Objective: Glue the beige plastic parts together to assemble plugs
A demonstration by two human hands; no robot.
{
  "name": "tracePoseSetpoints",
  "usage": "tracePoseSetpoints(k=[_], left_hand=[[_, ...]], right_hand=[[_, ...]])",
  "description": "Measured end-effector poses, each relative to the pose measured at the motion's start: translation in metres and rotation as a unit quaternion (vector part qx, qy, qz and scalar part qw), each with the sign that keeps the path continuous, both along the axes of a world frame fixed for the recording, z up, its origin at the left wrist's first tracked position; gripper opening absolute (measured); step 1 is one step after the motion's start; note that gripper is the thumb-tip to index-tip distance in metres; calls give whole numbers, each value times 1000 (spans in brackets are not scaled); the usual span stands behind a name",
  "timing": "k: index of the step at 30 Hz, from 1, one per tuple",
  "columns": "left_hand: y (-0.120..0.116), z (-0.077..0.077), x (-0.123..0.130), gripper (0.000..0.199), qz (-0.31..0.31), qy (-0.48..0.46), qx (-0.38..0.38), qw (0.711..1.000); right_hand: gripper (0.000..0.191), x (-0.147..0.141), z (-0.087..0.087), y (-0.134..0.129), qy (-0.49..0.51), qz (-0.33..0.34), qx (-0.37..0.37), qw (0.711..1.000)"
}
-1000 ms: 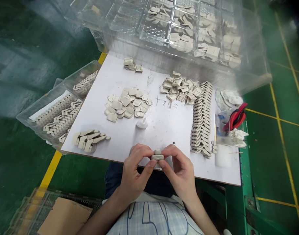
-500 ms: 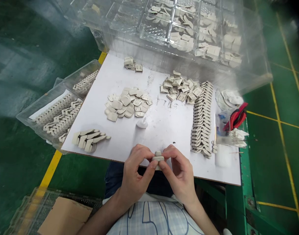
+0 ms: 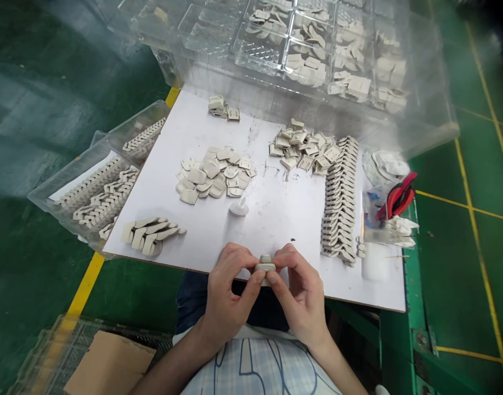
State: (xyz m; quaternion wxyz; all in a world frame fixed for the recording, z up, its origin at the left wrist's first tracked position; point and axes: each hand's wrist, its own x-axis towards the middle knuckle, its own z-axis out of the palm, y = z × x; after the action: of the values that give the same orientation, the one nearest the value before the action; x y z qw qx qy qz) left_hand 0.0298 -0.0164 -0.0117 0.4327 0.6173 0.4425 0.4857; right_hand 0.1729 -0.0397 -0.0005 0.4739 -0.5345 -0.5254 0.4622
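Note:
Between my two hands, over the near edge of the white board, is a small beige plastic part (image 3: 265, 267). My left hand (image 3: 230, 291) pinches its left side with thumb and forefinger; my right hand (image 3: 299, 288) grips the right side the same way. Fingertips cover much of the part, so its full shape is hidden. Just beyond my hands, a small white plastic piece with an upright stem (image 3: 239, 207) stands on the board. Farther off lie a pile of flat beige plates (image 3: 212, 173) and a heap of beige bracket-like pieces (image 3: 303, 145).
A long row of stacked beige parts (image 3: 339, 203) runs along the right, beside red-handled pliers (image 3: 396, 197). Several joined parts (image 3: 152, 233) lie at the board's left edge. Clear trays (image 3: 41, 192) flank the left, and a large compartment tray (image 3: 267, 74) overhangs the back.
Almost nothing differs. Both hands keep their pinch on the beige part, with only a very slight shift of the fingers.

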Motion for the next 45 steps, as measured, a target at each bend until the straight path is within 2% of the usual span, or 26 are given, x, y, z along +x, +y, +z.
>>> tracePoseSetpoints(k=[3, 8, 13, 15, 17, 21, 26, 30, 35, 40, 42, 45], left_hand=[[2, 0, -1, 12, -3, 7, -5, 1000], [4, 1, -3, 16, -41, 5, -48, 998], [3, 1, -2, 20, -11, 7, -102, 995], [3, 3, -2, 24, -21, 5, -114, 993], [3, 4, -3, 29, -31, 1, -118, 993], [1, 6, -4, 23, -32, 8, -103, 994], [0, 6, -4, 22, -23, 36, -76, 996], [1, 5, -5, 25, -26, 41, -84, 995], [2, 8, -5, 28, -34, -47, -173, 983], [0, 10, -4, 34, -71, -216, -313, 922], [-2, 8, -4, 33, -67, -256, -342, 901], [-3, 7, -5, 32, -54, -264, -345, 899]], right_hand=[[8, 0, -2, 0, -12, -3, 7, 1000], [10, 2, -3, 1, -56, 0, 45, 997], [13, 1, -1, 3, -145, 12, 108, 983], [11, 1, 0, 3, -139, 2, 86, 987], [8, 2, 0, 2, -90, -8, 29, 995], [7, 4, 1, 2, 7, -12, -53, 999], [11, 2, 3, 2, 37, -7, -66, 997], [11, -2, 2, 0, 37, -25, -65, 997], [9, -1, 2, 2, 59, -17, -79, 995], [18, 6, 5, 2, 70, 10, -40, 997], [17, 7, 5, 0, 46, 14, -16, 999], [18, 6, 4, -2, 8, 4, -7, 1000]])
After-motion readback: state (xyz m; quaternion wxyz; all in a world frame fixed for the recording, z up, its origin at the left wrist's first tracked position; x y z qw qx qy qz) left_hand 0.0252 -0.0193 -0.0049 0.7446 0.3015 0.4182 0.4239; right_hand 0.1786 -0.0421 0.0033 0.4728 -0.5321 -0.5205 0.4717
